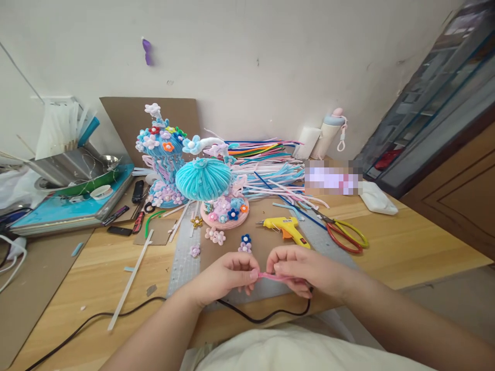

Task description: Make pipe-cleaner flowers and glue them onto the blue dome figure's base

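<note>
Between my two hands stretches a pink pipe cleaner [270,276], held low over the front of the table. My left hand [232,273] pinches one end between thumb and fingers. The other end is gripped by my right hand [299,268], its fingers curled around it. Just beyond lie small blue and lilac pipe-cleaner flowers [245,243] and pale pink ones [215,235]. A yellow glue gun [284,228] rests behind my right hand. Farther back stands a decoration with a turquoise dome [203,180] on a pink flower-covered base [226,222].
Left of it is a taller flowered blue decoration [162,147]. Bundles of pipe cleaners [270,170] lie along the wall. Scissors [344,232] with red and yellow handles sit at the right. A black cable [263,318] runs along the front edge; a white glue stick [131,281] lies left.
</note>
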`<state>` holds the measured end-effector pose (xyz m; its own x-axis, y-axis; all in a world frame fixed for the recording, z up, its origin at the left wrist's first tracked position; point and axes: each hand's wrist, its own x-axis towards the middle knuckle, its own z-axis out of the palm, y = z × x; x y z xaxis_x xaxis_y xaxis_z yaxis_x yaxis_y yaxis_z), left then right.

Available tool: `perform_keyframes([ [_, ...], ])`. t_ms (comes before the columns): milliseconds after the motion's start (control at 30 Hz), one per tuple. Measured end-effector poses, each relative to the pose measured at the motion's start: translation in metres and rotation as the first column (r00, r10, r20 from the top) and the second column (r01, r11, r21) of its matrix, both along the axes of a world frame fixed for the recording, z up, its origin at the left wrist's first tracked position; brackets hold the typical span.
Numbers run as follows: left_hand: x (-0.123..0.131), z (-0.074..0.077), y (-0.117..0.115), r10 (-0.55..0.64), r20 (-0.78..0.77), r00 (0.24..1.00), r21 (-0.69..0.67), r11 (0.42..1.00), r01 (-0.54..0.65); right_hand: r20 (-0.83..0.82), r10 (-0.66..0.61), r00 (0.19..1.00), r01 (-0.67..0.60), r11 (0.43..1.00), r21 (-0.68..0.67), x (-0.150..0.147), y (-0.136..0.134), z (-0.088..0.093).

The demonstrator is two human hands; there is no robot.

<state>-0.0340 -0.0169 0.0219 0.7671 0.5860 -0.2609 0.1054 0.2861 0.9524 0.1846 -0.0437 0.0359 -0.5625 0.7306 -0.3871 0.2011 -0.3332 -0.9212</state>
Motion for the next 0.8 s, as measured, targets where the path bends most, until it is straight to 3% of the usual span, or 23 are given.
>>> perform_keyframes([
  [67, -0.002, 0.001, 0.0, -0.014, -0.001, 1.0, -0.021, 1.0, 0.014, 0.035, -0.122, 0.992, 0.117, 0.984, 0.131, 0.012, 0.003, -0.001],
  [100, -0.003, 0.001, 0.001, -0.017, -0.004, 1.0, -0.033, 0.999, 0.017, 0.088, -0.224, 0.971, 0.196, 0.948, 0.252, 0.021, 0.007, -0.003],
  [167, -0.003, 0.003, 0.001, -0.02, -0.012, 1.0, -0.047, 0.999, 0.019, 0.198, -0.484, 0.852, 0.314, 0.777, 0.545, 0.046, 0.018, -0.009],
  [233, -0.002, 0.007, 0.0, -0.015, -0.024, 1.0, -0.038, 0.999, 0.014, 0.313, -0.69, 0.653, 0.23, 0.574, 0.786, 0.077, 0.033, -0.018],
  [267, 0.0, 0.01, -0.002, -0.007, -0.03, 1.0, -0.029, 1.0, 0.006, 0.372, -0.738, 0.564, 0.135, 0.526, 0.84, 0.094, 0.039, -0.024],
  [300, 0.002, 0.013, -0.003, 0.003, -0.036, 0.999, -0.018, 1.0, -0.004, 0.437, -0.765, 0.474, 0.044, 0.516, 0.855, 0.111, 0.045, -0.03],
  [367, 0.008, 0.018, -0.007, 0.05, -0.055, 0.997, 0.002, 0.999, -0.05, 0.556, -0.778, 0.292, -0.048, 0.569, 0.821, 0.142, 0.051, -0.041],
  [433, 0.016, 0.021, -0.009, 0.14, -0.085, 0.986, 0.01, 0.99, -0.14, 0.699, -0.693, 0.177, -0.047, 0.704, 0.709, 0.165, 0.05, -0.05],
  [533, 0.033, 0.02, -0.009, 0.294, -0.101, 0.95, -0.016, 0.955, -0.297, 0.788, -0.581, 0.204, -0.029, 0.801, 0.598, 0.183, 0.039, -0.057],
  [667, 0.055, 0.011, -0.006, 0.429, -0.046, 0.902, -0.059, 0.9, -0.431, 0.751, -0.574, 0.326, -0.059, 0.781, 0.622, 0.183, 0.024, -0.059],
  [800, 0.064, 0.005, -0.008, 0.516, -0.037, 0.856, -0.141, 0.845, -0.516, 0.617, -0.647, 0.449, 0.186, 0.743, 0.643, 0.181, 0.018, -0.059],
])
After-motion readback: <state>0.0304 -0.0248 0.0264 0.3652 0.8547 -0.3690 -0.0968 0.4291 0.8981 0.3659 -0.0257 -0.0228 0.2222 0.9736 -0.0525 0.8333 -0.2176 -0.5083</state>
